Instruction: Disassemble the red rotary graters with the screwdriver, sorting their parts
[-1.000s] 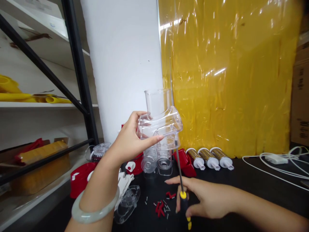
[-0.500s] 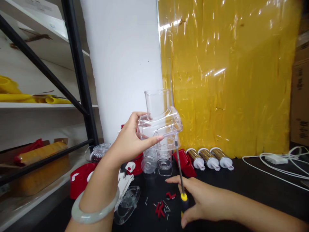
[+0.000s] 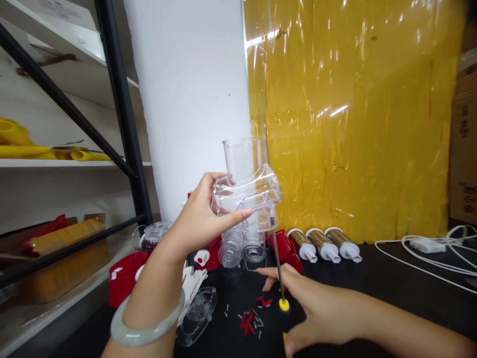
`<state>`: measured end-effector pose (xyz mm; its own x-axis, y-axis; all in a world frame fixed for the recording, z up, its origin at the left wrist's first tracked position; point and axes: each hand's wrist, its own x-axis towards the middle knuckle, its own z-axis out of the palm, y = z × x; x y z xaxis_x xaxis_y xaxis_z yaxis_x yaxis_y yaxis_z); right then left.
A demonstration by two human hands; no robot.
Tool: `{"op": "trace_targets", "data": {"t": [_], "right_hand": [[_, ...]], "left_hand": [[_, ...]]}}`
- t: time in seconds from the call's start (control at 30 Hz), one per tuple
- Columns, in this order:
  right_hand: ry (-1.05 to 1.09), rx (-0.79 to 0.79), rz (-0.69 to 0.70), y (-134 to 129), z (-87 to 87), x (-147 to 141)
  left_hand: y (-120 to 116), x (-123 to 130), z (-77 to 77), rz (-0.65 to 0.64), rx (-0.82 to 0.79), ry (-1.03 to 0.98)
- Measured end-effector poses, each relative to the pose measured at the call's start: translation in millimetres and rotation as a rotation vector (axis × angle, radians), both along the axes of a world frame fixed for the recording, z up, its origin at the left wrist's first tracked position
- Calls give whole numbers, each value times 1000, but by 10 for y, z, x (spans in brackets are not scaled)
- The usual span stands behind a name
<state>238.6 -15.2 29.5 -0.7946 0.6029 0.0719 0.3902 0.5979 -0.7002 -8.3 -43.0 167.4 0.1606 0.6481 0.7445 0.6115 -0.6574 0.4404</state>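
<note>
My left hand (image 3: 203, 216) grips a clear plastic grater housing (image 3: 248, 186) from its left side, thumb across the front. The housing is held up above the black tabletop, its round-mouthed chute pointing upward. Under its right side, the long shaft of a screwdriver (image 3: 278, 258) reaches up to the underside. My right hand (image 3: 298, 303) is around the black and yellow handle below, thumb against it and forefinger stretched past the shaft. Part of the handle blends into the dark table. Beneath the housing lie small red clips (image 3: 247, 323) and several loose screws (image 3: 258, 318).
Three metal grater drums (image 3: 322, 243) with white ends lie at the back right, beside red parts (image 3: 285, 251). More clear housings (image 3: 230, 248) stand behind. A clear flat part (image 3: 197, 315) and white pieces (image 3: 192, 286) lie left. White cables (image 3: 428, 246) lie far right; shelving (image 3: 122, 99) rises left.
My right hand's forefinger has lifted slightly and its thumb has shifted a little right on the screwdriver handle. My left hand and the housing stay almost where they were.
</note>
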Motion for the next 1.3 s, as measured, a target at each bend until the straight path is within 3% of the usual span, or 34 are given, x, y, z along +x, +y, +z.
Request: {"op": "trace_targets", "data": {"t": [0.13,0.3,0.5,0.67,0.73,0.9,1.07,1.13,1.23,1.3], "right_hand": [[49,-112,150,-7,39,17],[11,5,-107,8,-39,-15],[54,-103,157,13,-32,11],[16,-14,-88,-3,-72,-36],[0,31,-75,-5,-35,-16],[-37,-94,99,-6,59,45],[-16,-27,-104,14,-44,-7],[27,-19,-74,21,-65,-5],[67,-88,82,10,-48,8],[73,-121,93,-4,-41,0]], "left_hand": [[4,-1,-8,-1,2,1],[3,8,-5,-3,1,-5],[-12,22,-1,-8,-1,-5],[-11,17,-2,-9,12,-5],[-9,10,-3,-14,13,-5],[-9,4,-2,-8,-11,-11],[-31,25,7,-11,-13,-17],[-44,35,9,-13,-18,-22],[-60,48,12,-12,-34,-31],[-66,56,14,-16,-32,-34]]}}
